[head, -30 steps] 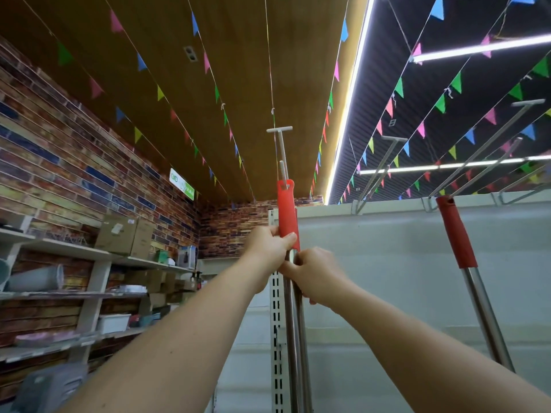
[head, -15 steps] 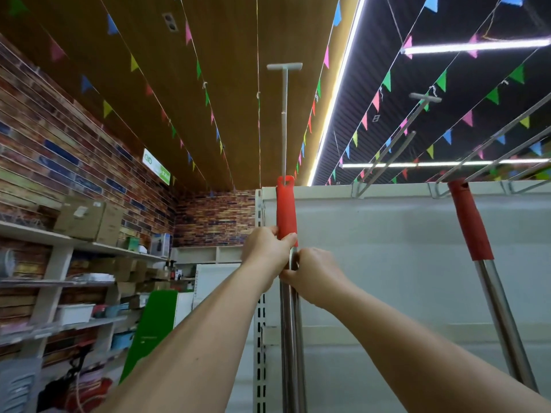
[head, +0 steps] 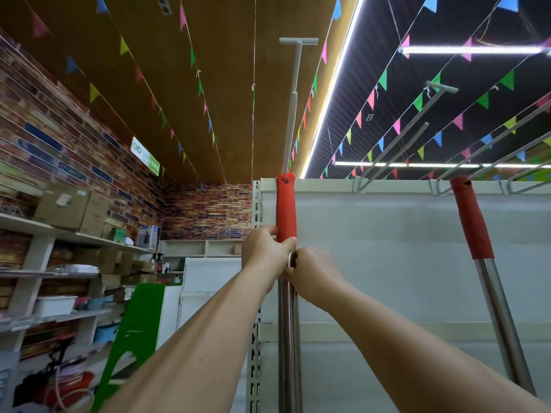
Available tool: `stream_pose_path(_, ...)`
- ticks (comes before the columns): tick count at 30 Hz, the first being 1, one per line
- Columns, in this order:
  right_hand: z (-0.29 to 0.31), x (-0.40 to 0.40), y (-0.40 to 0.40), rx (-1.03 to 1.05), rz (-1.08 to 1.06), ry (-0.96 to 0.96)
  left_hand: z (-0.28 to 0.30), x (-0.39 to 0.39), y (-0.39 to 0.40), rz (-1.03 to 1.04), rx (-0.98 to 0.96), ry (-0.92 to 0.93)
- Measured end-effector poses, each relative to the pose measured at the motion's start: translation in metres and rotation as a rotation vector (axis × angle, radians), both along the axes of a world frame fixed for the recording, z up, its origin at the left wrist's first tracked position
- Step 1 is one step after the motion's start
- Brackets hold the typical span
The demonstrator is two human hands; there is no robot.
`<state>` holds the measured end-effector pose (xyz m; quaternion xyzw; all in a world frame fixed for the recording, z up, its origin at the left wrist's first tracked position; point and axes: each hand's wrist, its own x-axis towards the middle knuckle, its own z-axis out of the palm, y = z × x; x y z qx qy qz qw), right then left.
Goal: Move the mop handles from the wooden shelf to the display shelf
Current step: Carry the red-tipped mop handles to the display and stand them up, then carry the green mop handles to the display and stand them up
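A mop handle (head: 285, 204) with a red grip and steel shaft stands upright in front of the white display shelf (head: 387, 248). Its top meets the base of a long white hook (head: 293, 99) that juts out from the shelf's top edge. My left hand (head: 265, 254) grips the bottom of the red grip. Just below it, my right hand (head: 310, 271) holds the steel shaft. A second mop handle (head: 471, 222) hangs from a hook at the right, its shaft slanting down to the right.
More bare metal hooks (head: 399, 144) stick out along the shelf's top edge to the right. A wooden shelf unit (head: 38, 228) with boxes and bins lines the brick wall at the left. A green board (head: 134, 329) leans beside it.
The view has shifted so the hook looks longer and the shelf's top edge sits lower. The red grip's top has come level with the hook's base. Both hands keep their hold.
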<state>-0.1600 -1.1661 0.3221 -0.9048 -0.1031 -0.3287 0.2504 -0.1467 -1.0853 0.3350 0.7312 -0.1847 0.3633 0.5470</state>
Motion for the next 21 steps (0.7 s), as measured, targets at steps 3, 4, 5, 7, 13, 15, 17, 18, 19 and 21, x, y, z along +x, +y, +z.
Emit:
stream_pose_path(3,-0.003,-0.002,0.001,-0.035,0.007,-0.023,-0.004,-0.002,0.003,-0.052,-0.040,0.055)
stream_pose_path(4,-0.005,-0.004,0.002,-0.031,0.008,-0.030,-0.008,-0.004,0.005,-0.067,-0.039,0.075)
stream_pose_path(5,-0.007,-0.004,0.002,-0.011,0.016,-0.038,-0.011,-0.007,0.007,-0.075,-0.030,0.092)
stream_pose_path(7,-0.014,-0.008,0.003,0.070,0.042,-0.031,-0.019,-0.013,0.014,-0.056,0.001,0.105)
stream_pose_path(13,-0.068,-0.043,0.022,-0.008,0.120,-0.176,-0.061,-0.047,0.049,0.041,-0.010,0.155)
stream_pose_path(15,-0.093,-0.059,0.037,-0.054,0.231,-0.113,-0.087,-0.064,0.068,0.089,-0.021,0.181)
stream_pose_path(17,-0.120,-0.074,0.054,-0.058,0.345,-0.032,-0.114,-0.085,0.089,0.154,-0.029,0.216)
stream_pose_path(18,-0.133,-0.081,0.062,-0.040,0.403,0.012,-0.128,-0.097,0.099,0.186,-0.045,0.239)
stream_pose_path(19,-0.147,-0.087,0.070,-0.018,0.456,0.055,-0.142,-0.110,0.109,0.215,-0.081,0.265)
stream_pose_path(21,-0.173,-0.101,0.086,0.037,0.550,0.135,-0.169,-0.138,0.127,0.285,-0.168,0.300)
